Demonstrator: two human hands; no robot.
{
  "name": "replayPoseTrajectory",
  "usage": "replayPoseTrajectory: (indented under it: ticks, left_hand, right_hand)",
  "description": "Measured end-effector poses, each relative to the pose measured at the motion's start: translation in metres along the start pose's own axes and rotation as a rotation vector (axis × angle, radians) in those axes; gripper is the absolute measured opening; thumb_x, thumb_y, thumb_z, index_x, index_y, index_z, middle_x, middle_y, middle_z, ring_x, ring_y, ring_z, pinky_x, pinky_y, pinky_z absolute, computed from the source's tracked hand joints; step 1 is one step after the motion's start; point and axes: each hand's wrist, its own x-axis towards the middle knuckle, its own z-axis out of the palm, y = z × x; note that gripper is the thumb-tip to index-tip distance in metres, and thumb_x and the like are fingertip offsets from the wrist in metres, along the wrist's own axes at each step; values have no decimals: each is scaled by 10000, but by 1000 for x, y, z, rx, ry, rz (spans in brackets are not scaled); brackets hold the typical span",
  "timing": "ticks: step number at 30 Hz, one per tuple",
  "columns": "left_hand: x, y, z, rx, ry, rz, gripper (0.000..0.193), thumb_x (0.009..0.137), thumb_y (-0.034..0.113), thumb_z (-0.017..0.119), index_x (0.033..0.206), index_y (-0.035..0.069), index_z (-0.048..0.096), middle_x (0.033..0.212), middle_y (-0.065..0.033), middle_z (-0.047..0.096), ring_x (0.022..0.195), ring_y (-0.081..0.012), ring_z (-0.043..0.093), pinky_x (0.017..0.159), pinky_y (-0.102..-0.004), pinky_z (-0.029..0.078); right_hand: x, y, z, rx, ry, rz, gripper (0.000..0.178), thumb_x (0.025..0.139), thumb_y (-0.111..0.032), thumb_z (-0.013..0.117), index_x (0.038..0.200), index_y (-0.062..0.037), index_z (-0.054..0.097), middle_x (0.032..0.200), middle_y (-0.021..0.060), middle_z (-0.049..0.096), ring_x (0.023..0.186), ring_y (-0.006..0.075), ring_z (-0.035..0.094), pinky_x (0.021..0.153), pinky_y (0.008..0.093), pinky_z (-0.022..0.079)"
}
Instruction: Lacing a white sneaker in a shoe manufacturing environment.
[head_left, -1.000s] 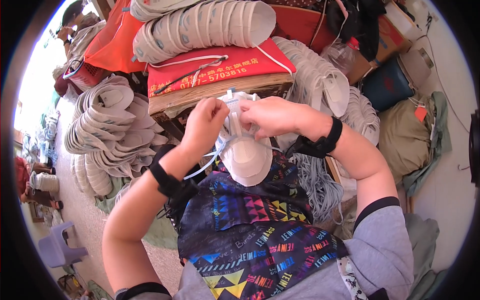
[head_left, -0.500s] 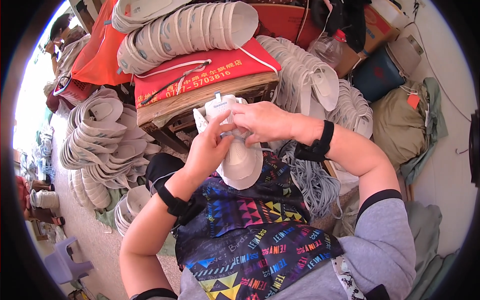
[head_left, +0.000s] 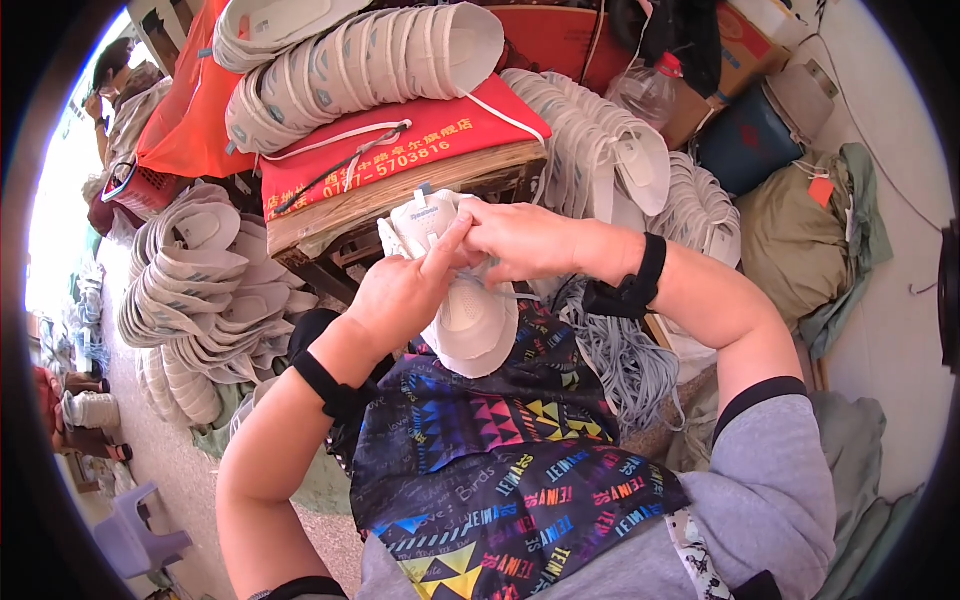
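Observation:
A white shoe upper [head_left: 475, 340] rests over my lap, its toe toward me and its tongue [head_left: 420, 213] pointing at the wooden table. Both hands meet over its throat. My left hand [head_left: 405, 300] is closed, thumb and index finger pinched together beside the right fingers. My right hand [head_left: 525, 242] is bent over the eyelets with its fingertips closed too. They pinch a grey shoelace, mostly hidden by the fingers; one piece of the lace [head_left: 522, 296] sticks out to the right below my right hand.
A wooden table [head_left: 400, 190] with a red cloth bag [head_left: 340, 160] carries a row of nested shoe uppers [head_left: 370, 65]. More uppers are stacked on the floor at left [head_left: 190, 270] and behind right [head_left: 600, 140]. A bundle of grey laces [head_left: 625, 370] hangs at my right. A purple stool [head_left: 140, 530] stands lower left.
My left hand has turned and closed in against the right fingers, covering the lace that showed between them. The left elbow has swung outward a little.

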Motion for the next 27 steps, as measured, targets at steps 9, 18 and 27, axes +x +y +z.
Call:
replayPoseTrajectory:
  ticks: [9,18,27]
  left_hand:
    - [2,11,4,-292,56,-91,670,880,77,565,1480,136,274,926,-108,708,746,-350,676,672,-432,553]
    - [5,8,-1,-299,-32,-108,643,896,87,562,1465,128,267,963,-81,711,786,-359,673,695,-441,547]
    - [8,4,-3,-384,-12,-121,651,882,107,594,1451,147,280,936,-74,712,755,-350,673,669,-433,546]
  right_hand:
    - [-12,1,17,13,195,-8,339,676,-195,783,898,-48,573,1082,146,479,969,318,590,783,423,522]
    - [-14,4,23,24,318,-92,292,686,-205,770,835,-62,565,1021,117,464,874,298,602,732,410,528]
    - [-16,3,18,35,271,-98,349,693,-189,778,939,-64,564,1045,130,460,900,312,597,750,404,527]
